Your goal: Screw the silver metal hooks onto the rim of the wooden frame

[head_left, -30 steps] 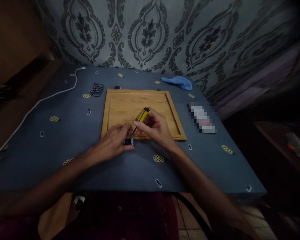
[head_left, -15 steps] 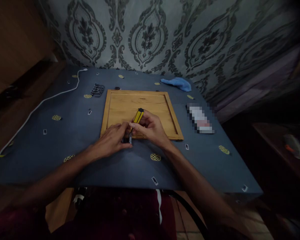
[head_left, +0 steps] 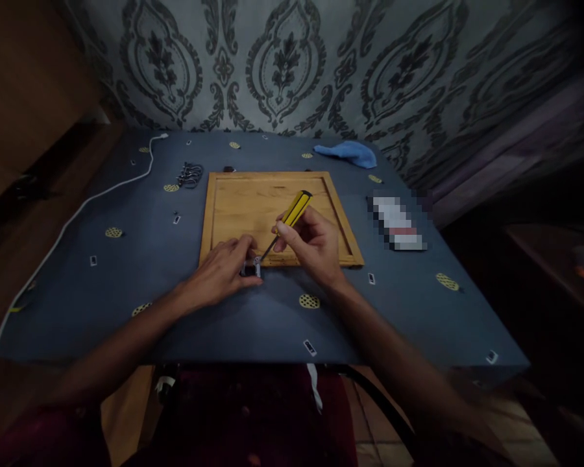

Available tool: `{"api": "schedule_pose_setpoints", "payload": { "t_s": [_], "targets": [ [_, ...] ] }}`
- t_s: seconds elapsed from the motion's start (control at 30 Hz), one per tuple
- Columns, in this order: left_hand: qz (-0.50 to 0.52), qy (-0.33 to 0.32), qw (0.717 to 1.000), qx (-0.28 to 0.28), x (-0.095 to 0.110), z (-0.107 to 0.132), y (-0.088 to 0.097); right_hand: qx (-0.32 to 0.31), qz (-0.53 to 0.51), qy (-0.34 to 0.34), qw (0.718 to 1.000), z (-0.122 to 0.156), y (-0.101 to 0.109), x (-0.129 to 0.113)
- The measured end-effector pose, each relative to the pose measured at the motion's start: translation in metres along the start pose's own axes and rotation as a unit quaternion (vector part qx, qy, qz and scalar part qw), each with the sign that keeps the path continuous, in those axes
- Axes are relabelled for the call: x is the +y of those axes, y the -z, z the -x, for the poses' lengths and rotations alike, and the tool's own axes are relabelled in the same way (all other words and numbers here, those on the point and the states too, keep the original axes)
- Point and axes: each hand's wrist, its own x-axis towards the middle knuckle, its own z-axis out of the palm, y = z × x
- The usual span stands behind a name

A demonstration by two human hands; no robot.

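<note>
My right hand grips a screwdriver with a yellow and black handle. The screwdriver is tilted, its shaft slanting down to the left. Its tip is close to a small dark metal fitting at the front edge of a framed wooden board; whether they touch, I cannot tell. My left hand holds the fitting between thumb and fingers, which hide part of it. The board lies flat on the table, its raised frame facing up.
Several dark metal hooks lie left of the board. A white cable runs along the table's left side. At the back right rests a blue cloth, with a blurred-out flat object nearer. A patterned wall stands behind.
My right hand has moved right and the screwdriver leans over more, exposing more of its shaft. My left hand stays at the fitting. The view has shifted slightly.
</note>
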Motion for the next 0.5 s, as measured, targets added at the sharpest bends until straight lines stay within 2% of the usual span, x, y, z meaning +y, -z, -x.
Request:
{"api": "schedule_pose_setpoints", "payload": {
  "t_s": [0.23,0.5],
  "targets": [
    [-0.001,-0.006,1.0,-0.004,0.001,0.0,0.001,0.018,0.037,0.009,0.999,0.008,0.003,0.005],
    [-0.001,-0.012,1.0,0.008,0.0,0.002,-0.001,0.003,0.029,0.007,1.0,0.012,0.0,0.011]
  ]
}}
